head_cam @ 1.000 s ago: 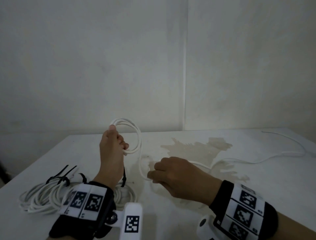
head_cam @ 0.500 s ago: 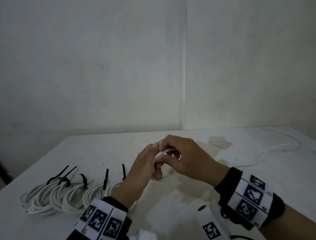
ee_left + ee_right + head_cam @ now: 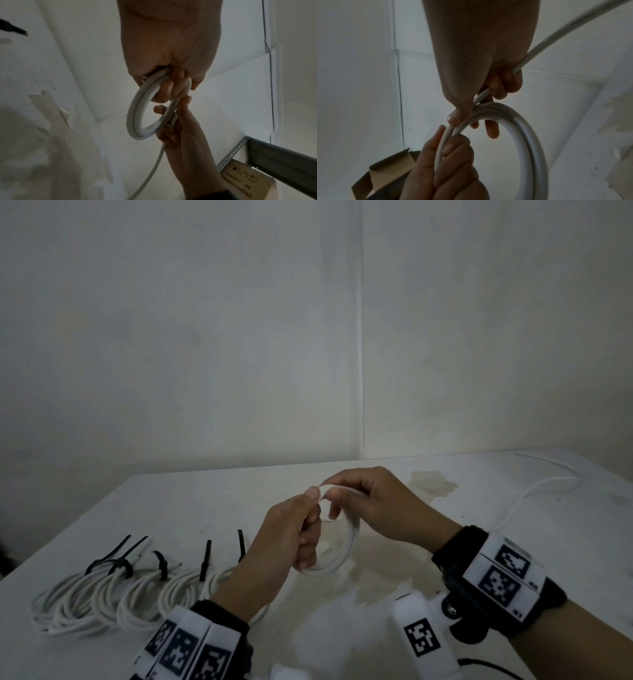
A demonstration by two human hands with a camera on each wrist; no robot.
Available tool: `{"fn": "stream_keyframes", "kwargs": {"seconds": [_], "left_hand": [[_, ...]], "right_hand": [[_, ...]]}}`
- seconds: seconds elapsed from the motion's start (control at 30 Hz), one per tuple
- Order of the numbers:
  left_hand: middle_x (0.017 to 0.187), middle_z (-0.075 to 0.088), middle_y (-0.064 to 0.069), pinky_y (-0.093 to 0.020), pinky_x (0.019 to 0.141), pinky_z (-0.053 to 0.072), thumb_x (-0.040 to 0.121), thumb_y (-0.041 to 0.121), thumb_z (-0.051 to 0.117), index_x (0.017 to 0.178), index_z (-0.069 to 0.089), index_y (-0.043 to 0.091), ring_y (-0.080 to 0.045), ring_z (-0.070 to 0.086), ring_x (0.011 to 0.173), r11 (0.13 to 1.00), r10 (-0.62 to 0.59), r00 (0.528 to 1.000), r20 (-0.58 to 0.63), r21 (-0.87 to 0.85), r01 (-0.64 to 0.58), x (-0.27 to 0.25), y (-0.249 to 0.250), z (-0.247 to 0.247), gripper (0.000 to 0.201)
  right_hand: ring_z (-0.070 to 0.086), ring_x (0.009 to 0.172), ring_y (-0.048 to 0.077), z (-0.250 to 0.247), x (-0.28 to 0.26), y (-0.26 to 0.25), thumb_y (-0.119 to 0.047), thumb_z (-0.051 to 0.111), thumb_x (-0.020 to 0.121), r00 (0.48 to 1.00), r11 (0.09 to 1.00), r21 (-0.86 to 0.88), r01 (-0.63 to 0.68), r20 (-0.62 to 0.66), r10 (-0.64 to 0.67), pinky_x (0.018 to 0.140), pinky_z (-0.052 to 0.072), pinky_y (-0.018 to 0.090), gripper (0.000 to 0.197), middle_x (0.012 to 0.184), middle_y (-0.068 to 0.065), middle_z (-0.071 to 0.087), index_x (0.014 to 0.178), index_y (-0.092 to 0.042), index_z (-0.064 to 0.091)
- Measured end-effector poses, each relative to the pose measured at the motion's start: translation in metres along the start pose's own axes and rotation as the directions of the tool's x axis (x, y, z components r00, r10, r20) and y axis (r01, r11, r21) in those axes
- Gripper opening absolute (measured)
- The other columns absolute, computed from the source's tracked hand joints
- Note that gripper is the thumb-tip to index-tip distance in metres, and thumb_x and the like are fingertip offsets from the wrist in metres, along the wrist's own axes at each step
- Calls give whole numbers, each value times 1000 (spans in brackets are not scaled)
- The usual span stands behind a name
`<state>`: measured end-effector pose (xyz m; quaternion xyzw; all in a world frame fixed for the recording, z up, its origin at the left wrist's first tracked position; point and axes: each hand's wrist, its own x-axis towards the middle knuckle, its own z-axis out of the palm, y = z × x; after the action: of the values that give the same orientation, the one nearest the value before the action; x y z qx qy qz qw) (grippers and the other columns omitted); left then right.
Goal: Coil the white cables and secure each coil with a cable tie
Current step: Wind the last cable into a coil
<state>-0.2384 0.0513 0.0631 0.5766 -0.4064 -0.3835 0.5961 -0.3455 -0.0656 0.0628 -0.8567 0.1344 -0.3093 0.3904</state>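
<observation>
In the head view my left hand and right hand meet above the middle of the table. Between them they hold a small white cable coil of a few turns, which hangs below the fingers. My left fingers curl round the coil's near side. My right thumb and fingers pinch the cable at the coil's top. The loose cable tail trails right across the table. In the left wrist view a cut cable end shows by my left palm.
Several white coils bound with black cable ties lie in a row at the table's front left. A brownish stain marks the table behind my right hand. A cardboard box and a grey metal shelf show beyond the table.
My left hand brought the coil from the upper left to the centre, and my right hand rose from the table to meet it. The cable tail slid left with it.
</observation>
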Motion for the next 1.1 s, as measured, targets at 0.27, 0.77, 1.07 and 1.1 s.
{"fn": "stream_keyframes", "kwargs": {"seconds": [0.27,0.77,1.07,1.1], "left_hand": [[44,30,8,-18,39,32,95,27,38,67,37,10,-6,24,36,994,24,996,91,105,-34,3,7,-1,33],[40,21,6,-13,35,17,97,29,34,60,29,15,-5,15,30,962,-26,998,-59,-273,9,8,1,-1,41],[35,23,9,-12,30,19,98,29,34,60,27,18,-3,18,25,855,30,952,-305,-485,-183,19,8,-45,40],[35,23,9,-12,31,19,97,29,35,60,27,18,-3,19,25,852,36,941,-335,-483,-204,20,8,-49,40]], "right_hand": [[50,54,10,-6,-3,-4,-29,53,91,1000,1000,-14,-16,-3,16,59,41,28,19,54,-7,55,74,-28,60],[54,66,8,-10,-1,6,-20,47,95,999,998,70,8,-53,-4,66,43,19,21,68,-8,62,89,-23,67],[42,54,8,-14,-18,60,-23,40,97,973,989,-112,-100,-219,73,59,39,26,15,62,-3,50,88,-35,41],[44,56,10,-12,-19,63,-24,39,97,980,978,-183,-101,-188,66,59,40,26,16,64,-4,50,87,-36,39]]}}
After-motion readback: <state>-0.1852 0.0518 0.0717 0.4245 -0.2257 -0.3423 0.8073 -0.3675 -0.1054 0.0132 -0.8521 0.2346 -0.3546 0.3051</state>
